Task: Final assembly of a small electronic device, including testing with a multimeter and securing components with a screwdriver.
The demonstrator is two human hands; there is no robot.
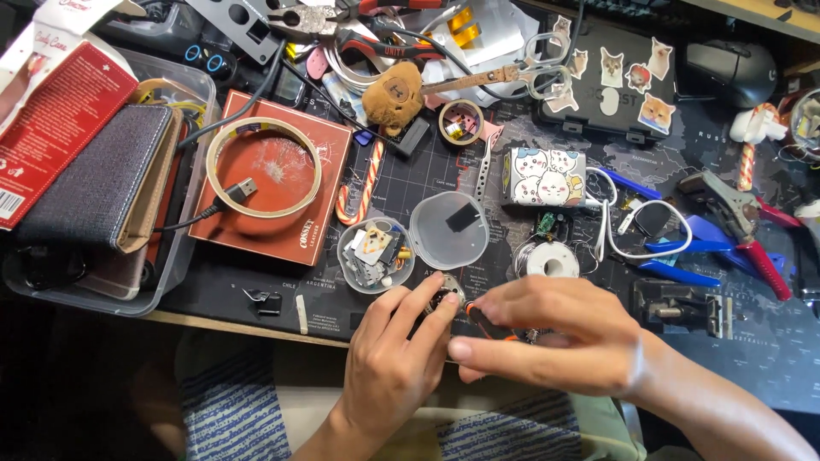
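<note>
Crowding my work are a parts cup (375, 254), its lid (449, 230) and a solder spool (547, 259). My left hand (395, 358) pinches a small metal piece (443, 296); my right hand (547, 335) grips a screwdriver (484, 323).

cluttered desk mat (410, 183), hands at near edge

small round part (444, 294) held betw. left hand (393, 363) & right hand (547, 337); open round container (374, 254) just behind, its lid (449, 230) to the right; solder spool (547, 258) right of lid; tape ring (265, 166) laid on box (273, 179) at left.

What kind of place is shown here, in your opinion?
Probably a hobby electronics workbench at home: pliers, a solder spool and a small round container of parts crowd the desk mat.
</note>
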